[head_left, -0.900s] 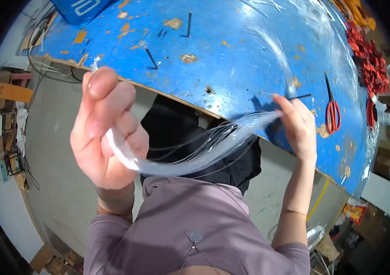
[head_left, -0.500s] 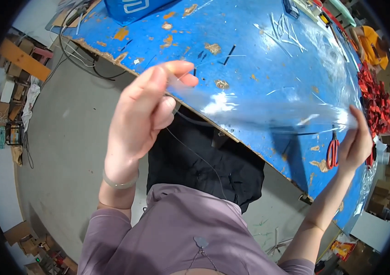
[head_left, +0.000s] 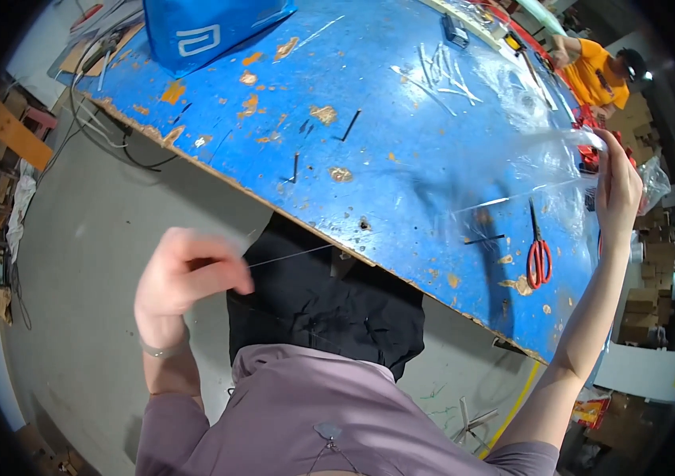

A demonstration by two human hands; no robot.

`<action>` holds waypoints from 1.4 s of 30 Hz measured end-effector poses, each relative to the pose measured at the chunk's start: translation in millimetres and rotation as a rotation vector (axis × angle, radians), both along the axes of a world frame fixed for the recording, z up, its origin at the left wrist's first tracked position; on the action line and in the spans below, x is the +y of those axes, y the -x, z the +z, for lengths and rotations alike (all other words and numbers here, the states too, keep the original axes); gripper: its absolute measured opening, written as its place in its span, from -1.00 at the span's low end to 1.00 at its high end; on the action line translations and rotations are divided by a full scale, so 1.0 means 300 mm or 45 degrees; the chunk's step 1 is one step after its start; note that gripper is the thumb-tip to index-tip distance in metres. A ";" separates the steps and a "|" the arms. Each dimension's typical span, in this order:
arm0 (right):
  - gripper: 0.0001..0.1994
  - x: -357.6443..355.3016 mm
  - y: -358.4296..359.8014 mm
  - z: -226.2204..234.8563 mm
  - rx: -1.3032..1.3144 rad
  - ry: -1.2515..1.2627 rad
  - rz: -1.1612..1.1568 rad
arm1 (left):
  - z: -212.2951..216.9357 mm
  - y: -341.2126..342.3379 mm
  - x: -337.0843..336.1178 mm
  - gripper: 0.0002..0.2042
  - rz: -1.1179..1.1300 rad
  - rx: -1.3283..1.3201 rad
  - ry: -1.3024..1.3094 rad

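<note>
My left hand (head_left: 191,274) is off the table's near edge, blurred by motion, its thumb and fingers pinched together. A thin pale strand (head_left: 290,258) runs from its fingertips toward the table edge; where it ends I cannot make out. At the far right my raised right hand (head_left: 619,186) grips the edge of a clear plastic sheet or bag (head_left: 556,155), which is smeared by motion over the table. Below that hand, red-handled scissors (head_left: 540,258) lie on the blue table (head_left: 409,262).
A blue bag (head_left: 210,40) stands on the table's far left. Two dark pins (head_left: 351,125) stick up from the tabletop. White strips (head_left: 437,75) lie farther back, near a small dark box (head_left: 456,31). A person in orange (head_left: 599,75) is beyond the right end.
My left hand has let go of the plastic and dropped down and left, off the table. My right hand has risen with the plastic, which is no longer stretched between both hands.
</note>
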State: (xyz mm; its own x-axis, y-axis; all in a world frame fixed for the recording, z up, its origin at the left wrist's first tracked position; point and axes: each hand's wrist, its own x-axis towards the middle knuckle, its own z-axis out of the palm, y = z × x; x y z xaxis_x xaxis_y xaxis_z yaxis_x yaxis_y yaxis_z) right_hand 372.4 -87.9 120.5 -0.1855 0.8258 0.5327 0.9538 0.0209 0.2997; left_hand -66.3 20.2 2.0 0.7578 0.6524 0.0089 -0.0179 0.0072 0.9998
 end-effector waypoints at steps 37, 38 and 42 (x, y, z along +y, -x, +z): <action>-0.81 -0.105 0.417 0.215 0.441 0.477 0.184 | 0.336 -0.480 -0.048 -0.77 0.130 -0.529 -1.258; -0.80 -0.116 0.429 0.220 0.590 0.475 0.178 | 0.355 -0.494 -0.049 -0.78 0.030 -0.468 -1.291; -0.75 -0.136 0.454 0.224 1.183 0.472 0.183 | 0.382 -0.506 -0.043 -0.85 -0.374 -0.330 -0.806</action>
State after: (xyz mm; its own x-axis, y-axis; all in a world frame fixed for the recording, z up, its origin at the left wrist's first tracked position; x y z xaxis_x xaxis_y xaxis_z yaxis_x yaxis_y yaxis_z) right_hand 236.2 -128.7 187.6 0.0618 0.9711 0.2307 0.7871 0.0947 -0.6095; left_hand 85.4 7.3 116.6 0.8226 0.2342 0.5181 -0.3397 -0.5282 0.7782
